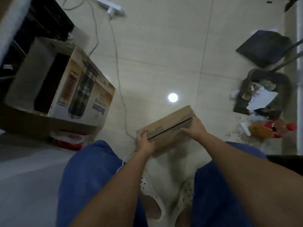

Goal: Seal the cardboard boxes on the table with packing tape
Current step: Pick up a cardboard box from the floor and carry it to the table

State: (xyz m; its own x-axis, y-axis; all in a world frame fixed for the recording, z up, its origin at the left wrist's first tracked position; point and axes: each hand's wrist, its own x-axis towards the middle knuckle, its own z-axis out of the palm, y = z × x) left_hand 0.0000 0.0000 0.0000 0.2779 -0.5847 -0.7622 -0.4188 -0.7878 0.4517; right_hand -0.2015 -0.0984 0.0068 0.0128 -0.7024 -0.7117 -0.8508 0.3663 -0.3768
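Observation:
A small flat cardboard box (170, 123) is held above the tiled floor, in front of my knees, with a dark slit showing along its edge. My left hand (145, 141) grips its near left corner, fingers curled over the top. My right hand (196, 128) grips the right end, fingers wrapped round the edge. No packing tape is in view.
A large open printed carton (68, 89) stands at the left. White cables (118, 66) run across the floor to a power strip (111, 5). A dustpan with rubbish (265, 94), a dark flat square (264, 48) and red wrappers (272, 130) lie at the right.

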